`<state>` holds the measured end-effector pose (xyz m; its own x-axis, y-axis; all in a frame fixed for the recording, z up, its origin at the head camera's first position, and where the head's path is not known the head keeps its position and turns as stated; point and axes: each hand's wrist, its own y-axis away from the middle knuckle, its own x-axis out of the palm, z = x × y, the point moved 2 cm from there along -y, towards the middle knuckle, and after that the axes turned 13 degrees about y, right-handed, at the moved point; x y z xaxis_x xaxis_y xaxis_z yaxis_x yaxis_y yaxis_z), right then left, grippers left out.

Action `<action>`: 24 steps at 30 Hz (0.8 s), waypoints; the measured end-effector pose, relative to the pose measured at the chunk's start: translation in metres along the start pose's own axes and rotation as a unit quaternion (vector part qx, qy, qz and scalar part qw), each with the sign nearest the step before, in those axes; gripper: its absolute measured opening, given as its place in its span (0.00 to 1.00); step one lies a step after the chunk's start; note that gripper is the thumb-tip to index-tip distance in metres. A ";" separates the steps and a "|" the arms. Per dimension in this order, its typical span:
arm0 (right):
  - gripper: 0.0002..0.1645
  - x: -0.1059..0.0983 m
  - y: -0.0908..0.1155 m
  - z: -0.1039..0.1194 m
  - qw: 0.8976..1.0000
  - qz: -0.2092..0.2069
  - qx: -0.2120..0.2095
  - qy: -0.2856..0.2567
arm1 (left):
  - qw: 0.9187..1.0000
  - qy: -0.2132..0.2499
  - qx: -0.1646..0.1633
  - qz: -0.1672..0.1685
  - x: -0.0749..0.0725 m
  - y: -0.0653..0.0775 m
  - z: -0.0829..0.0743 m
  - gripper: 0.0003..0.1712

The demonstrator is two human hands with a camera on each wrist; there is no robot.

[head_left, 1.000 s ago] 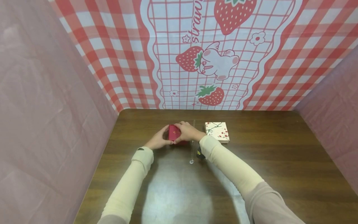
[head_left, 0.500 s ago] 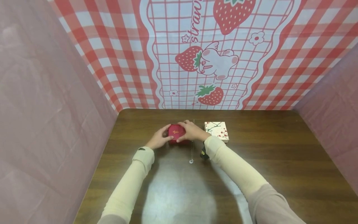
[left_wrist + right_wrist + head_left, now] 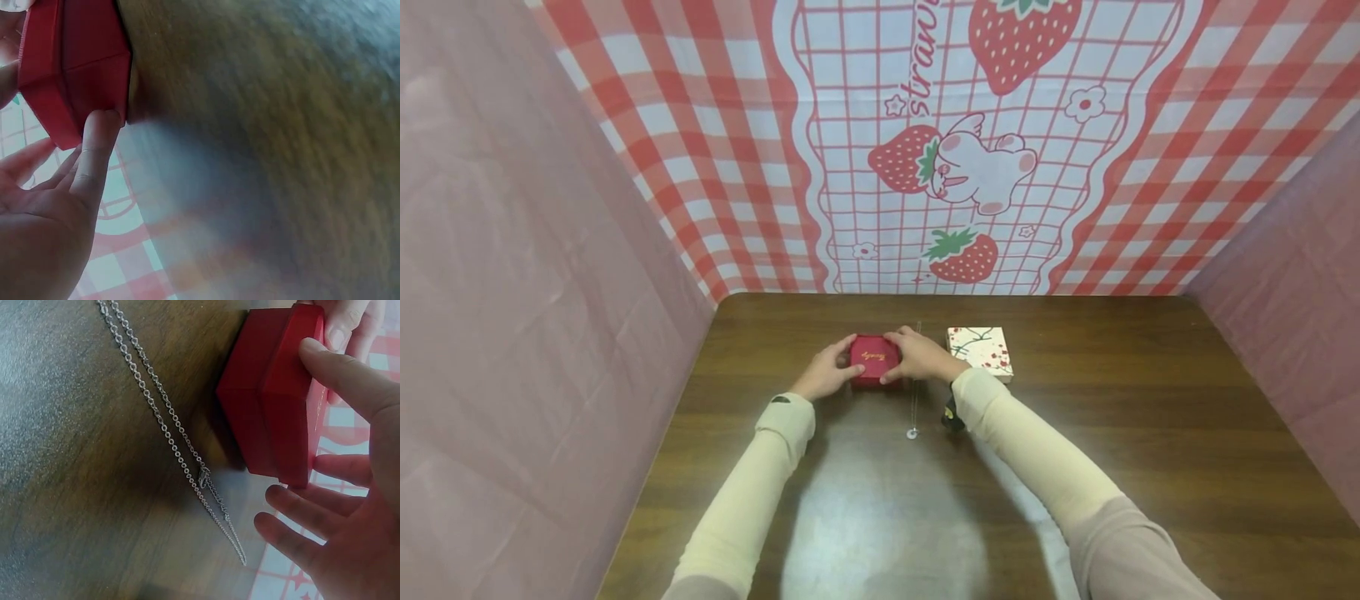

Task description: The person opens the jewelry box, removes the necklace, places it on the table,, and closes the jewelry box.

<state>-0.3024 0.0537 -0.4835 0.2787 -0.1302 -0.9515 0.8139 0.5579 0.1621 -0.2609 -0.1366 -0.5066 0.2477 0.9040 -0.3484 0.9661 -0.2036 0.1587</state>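
Note:
A red jewelry box (image 3: 874,354) with gold lettering on its lid rests on the wooden table between both hands, its lid down. My left hand (image 3: 824,372) holds the box's left side, thumb at the near corner and fingers round the back. On the opposite side, my right hand (image 3: 927,357) grips the lid's edge, with the thumb (image 3: 340,369) on it and the index finger at the far corner. A silver chain necklace (image 3: 181,453) lies stretched out just right of the box, partly hidden under the right hand. Its round pendant (image 3: 912,433) points toward me.
A cream box (image 3: 981,346) with a red-flower and branch print lies to the right of the right hand. Behind the table (image 3: 1112,417) hangs a strawberry-print checked cloth (image 3: 752,208). Pink cloth walls (image 3: 550,292) stand at both sides.
My right hand has moved slightly right, uncovering more of the red lid, which now looks wider and level. The left hand has hardly moved. The necklace and cream box stay put.

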 end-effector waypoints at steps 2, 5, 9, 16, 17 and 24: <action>0.55 0.000 0.000 0.000 1.000 0.000 0.001 -0.002 | 1.000 -0.008 -0.005 -0.001 0.001 0.000 0.000 0.40; 0.56 0.001 0.000 0.000 1.000 0.001 -0.001 -0.003 | 1.000 -0.023 -0.007 0.004 0.002 -0.002 0.001 0.40; 0.56 0.004 -0.001 -0.001 1.000 0.004 0.002 0.001 | 1.000 -0.028 -0.008 0.010 0.004 -0.002 0.003 0.40; 0.57 0.009 -0.002 -0.001 1.000 0.016 0.016 -0.004 | 0.999 -0.052 -0.013 -0.001 0.005 -0.002 0.000 0.41; 0.57 0.009 -0.002 -0.001 1.000 0.016 0.018 -0.004 | 0.998 -0.055 -0.013 -0.004 0.005 -0.002 0.000 0.41; 0.57 0.011 -0.002 -0.001 0.999 0.014 0.031 -0.003 | 0.997 -0.067 -0.020 -0.019 0.007 -0.001 -0.001 0.41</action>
<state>-0.3014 0.0523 -0.4950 0.3059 -0.1205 -0.9444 0.8352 0.5101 0.2055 -0.2598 -0.1292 -0.5080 0.2206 0.8523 -0.4743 0.9721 -0.1521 0.1787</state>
